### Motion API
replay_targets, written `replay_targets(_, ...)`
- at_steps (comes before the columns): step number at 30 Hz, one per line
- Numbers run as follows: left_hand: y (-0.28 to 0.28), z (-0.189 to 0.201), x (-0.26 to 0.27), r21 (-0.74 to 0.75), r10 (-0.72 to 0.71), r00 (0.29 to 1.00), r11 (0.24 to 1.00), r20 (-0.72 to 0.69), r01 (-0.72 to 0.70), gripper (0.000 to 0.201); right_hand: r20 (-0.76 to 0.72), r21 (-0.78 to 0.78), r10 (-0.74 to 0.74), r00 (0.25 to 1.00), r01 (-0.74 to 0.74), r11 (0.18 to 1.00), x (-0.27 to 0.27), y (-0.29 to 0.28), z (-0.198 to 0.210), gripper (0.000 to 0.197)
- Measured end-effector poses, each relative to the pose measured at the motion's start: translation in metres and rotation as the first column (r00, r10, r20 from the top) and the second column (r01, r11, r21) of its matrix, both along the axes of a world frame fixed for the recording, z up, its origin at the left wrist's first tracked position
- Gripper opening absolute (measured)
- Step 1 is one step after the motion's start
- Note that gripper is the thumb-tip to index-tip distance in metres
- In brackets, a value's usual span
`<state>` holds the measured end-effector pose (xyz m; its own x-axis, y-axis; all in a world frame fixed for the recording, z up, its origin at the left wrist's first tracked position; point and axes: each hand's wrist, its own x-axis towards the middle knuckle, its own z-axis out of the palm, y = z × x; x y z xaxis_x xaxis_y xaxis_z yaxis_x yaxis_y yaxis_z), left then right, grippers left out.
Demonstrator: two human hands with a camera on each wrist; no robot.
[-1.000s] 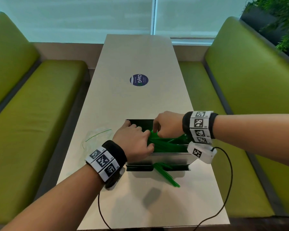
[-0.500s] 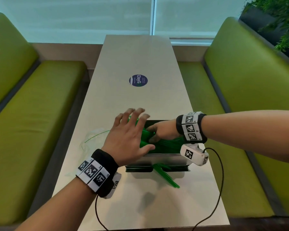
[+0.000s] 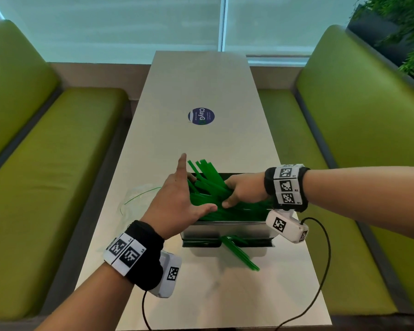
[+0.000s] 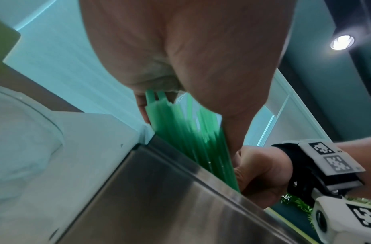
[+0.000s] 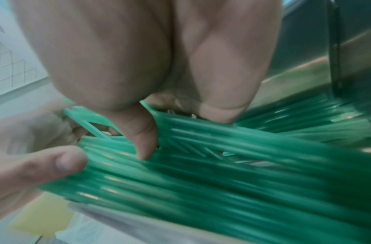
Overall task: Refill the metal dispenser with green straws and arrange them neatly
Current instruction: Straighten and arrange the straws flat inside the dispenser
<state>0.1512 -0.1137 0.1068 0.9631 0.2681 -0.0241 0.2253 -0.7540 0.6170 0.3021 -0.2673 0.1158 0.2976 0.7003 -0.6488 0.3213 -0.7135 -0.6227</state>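
1. Two green bench seats (image 3: 58, 187) flank a long pale table (image 3: 201, 80), which carries a round blue sticker (image 3: 201, 116) near its middle.
2. The metal dispenser (image 3: 225, 231) sits on the near end of the table, its top open.
3. A bundle of green straws (image 3: 208, 185) lies slanted in the dispenser, its far ends sticking up past the left rim; a few more straws (image 3: 239, 253) poke out of the slot at the front onto the table.
4. The left hand (image 3: 179, 201) is flat and spread, fingers straight, its palm against the left ends of the straws.
5. The right hand (image 3: 243, 191) has its fingers curled around the bundle, the thumb pressing on top.
6. A clear plastic bag (image 3: 139, 199) lies on the table just left of the dispenser.
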Motion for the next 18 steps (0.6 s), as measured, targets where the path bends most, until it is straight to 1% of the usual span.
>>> replay_targets(3,-0.002,-0.001,0.001,0.0,-0.002,0.999,1.0,-0.044,0.002,0.125,-0.097,0.048,-0.092,0.991,0.097,0.994,0.0,-0.002,-0.001,0.026)
replay_targets(5,-0.003,-0.001,0.002,0.067,-0.029,0.999,0.997,-0.045,0.032,0.114,-0.134,0.055,-0.125,0.983,0.133,0.99,0.002,-0.003,-0.002,0.03)
replay_targets(7,-0.001,-0.002,0.003,0.147,-0.066,0.998,0.987,-0.017,0.068,0.102,-0.137,0.05,-0.124,0.983,0.132,0.99,0.002,-0.004,-0.002,0.032)
replay_targets(9,0.003,0.0,0.004,0.165,-0.083,0.996,0.983,-0.014,0.084,0.091,-0.093,0.05,-0.098,0.991,0.103,0.993,0.003,-0.006,0.0,0.031)
replay_targets(12,0.01,0.004,0.006,0.122,-0.099,0.995,0.987,-0.022,0.101,0.083,0.011,0.073,-0.079,0.997,0.078,0.994,0.008,-0.008,0.005,0.018)
replay_targets(14,0.013,0.007,0.004,0.05,-0.121,0.993,0.992,0.007,0.12,0.077,0.023,0.096,-0.103,0.994,0.101,0.99,0.011,-0.009,0.008,0.02)
replay_targets(16,0.014,0.008,0.002,-0.028,-0.137,0.99,0.99,0.046,0.138,0.073,0.0,0.108,-0.113,0.994,0.113,0.988,0.011,-0.011,0.009,0.022)
replay_targets(18,0.014,0.008,0.001,-0.065,-0.133,0.988,0.988,0.076,0.138,0.075,0.007,0.103,-0.102,0.995,0.101,0.989,0.009,-0.013,0.006,0.025)
